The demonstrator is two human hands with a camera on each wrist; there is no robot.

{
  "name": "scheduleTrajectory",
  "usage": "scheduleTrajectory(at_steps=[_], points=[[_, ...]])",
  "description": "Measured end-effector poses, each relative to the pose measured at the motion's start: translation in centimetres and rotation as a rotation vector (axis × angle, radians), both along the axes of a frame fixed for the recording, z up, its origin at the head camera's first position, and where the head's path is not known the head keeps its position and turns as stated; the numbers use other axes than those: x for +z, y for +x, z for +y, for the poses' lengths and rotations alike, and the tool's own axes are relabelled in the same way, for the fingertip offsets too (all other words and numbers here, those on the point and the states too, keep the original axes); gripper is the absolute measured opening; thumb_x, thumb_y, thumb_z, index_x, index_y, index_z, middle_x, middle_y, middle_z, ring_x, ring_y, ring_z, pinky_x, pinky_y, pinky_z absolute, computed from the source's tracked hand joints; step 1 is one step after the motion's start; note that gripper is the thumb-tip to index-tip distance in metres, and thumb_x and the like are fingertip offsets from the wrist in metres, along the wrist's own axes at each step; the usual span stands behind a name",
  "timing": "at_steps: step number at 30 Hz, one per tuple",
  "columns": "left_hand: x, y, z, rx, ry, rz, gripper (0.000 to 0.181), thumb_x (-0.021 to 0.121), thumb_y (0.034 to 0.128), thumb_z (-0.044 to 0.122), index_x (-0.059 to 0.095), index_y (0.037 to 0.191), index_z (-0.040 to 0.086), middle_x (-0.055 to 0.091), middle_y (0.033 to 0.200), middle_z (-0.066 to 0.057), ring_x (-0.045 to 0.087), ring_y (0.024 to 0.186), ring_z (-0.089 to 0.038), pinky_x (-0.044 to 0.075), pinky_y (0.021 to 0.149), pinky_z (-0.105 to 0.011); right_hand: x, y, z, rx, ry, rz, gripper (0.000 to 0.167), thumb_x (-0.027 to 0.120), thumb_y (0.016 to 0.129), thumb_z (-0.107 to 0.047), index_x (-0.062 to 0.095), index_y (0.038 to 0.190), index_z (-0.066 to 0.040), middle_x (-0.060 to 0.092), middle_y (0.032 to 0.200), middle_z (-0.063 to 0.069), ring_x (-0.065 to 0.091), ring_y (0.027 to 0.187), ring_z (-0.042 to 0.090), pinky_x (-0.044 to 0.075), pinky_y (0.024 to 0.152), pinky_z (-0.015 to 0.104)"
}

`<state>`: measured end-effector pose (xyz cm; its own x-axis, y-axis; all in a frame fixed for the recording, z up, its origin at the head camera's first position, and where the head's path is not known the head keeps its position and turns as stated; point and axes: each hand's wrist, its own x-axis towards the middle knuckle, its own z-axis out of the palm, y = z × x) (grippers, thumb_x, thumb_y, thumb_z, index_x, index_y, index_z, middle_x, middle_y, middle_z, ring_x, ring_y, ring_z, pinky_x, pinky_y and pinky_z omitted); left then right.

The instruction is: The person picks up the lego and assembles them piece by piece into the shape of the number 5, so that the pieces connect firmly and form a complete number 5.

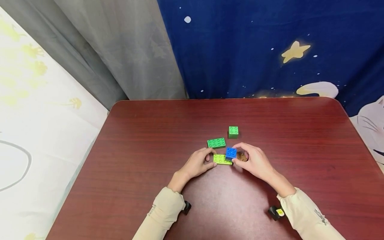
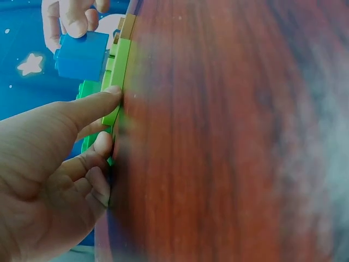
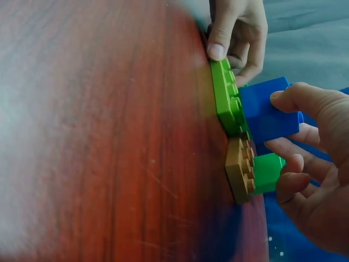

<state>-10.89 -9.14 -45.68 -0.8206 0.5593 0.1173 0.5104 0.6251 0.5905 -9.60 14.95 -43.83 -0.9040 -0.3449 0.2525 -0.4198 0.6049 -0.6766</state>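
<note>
In the head view my left hand (image 1: 195, 164) pinches the left end of a lime green toy building brick (image 1: 219, 159) between thumb and forefinger. The brick lies flat on the table, studs up. A square blue brick (image 1: 231, 152) is held by its sides in my right hand (image 1: 255, 162), over the lime brick's right part. In the right wrist view the blue brick (image 3: 270, 109) looks slightly tilted against the lime studs; whether it is pressed on, I cannot tell. A brown brick (image 3: 239, 169) lies beside the lime one, partly hidden by the right hand in the head view.
Behind the hands, a long green brick (image 1: 216, 143) and a taller square green brick (image 1: 233, 132) stand on the reddish-brown table (image 1: 144, 140). Grey curtain (image 1: 135, 50) and blue star-patterned curtain (image 1: 240, 50) hang at the table's far edge.
</note>
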Motion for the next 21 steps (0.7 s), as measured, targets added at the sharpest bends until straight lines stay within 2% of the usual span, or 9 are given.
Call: scheduleTrajectory(at_steps=[7,15,21], points=[[-0.12,0.07,-0.03,0.014,-0.001,-0.004,0.028,0.072,0.0825,0.02,0.06,0.106,0.012,0.051,0.077,-0.003,0.043,0.066,-0.009,0.036,0.061,-0.023,-0.38,0.16,-0.42,0.008,-0.008,-0.023,0.031,0.078,0.075,-0.018,0.065,0.103,-0.017,0.047,0.061,0.003,0.039,0.054,0.01,0.031,0.048,0.025],[-0.13,0.11,-0.14,0.015,-0.013,-0.013,0.027,0.071,0.0836,0.021,0.059,0.107,0.013,0.05,0.077,-0.002,0.042,0.065,-0.009,0.036,0.06,-0.023,-0.56,0.2,-0.59,0.035,-0.017,0.005,0.034,0.079,0.073,-0.015,0.067,0.105,-0.016,0.05,0.064,0.001,0.038,0.053,0.009,0.032,0.047,0.024],[-0.15,0.01,-0.09,0.01,-0.017,-0.015,0.028,0.071,0.0837,0.022,0.059,0.107,0.014,0.05,0.077,-0.001,0.042,0.065,-0.008,0.036,0.061,-0.023,-0.37,0.13,-0.5,0.067,0.01,0.046,0.036,0.08,0.072,-0.016,0.068,0.107,-0.014,0.066,0.096,0.001,0.047,0.061,0.013,0.038,0.056,0.027]])
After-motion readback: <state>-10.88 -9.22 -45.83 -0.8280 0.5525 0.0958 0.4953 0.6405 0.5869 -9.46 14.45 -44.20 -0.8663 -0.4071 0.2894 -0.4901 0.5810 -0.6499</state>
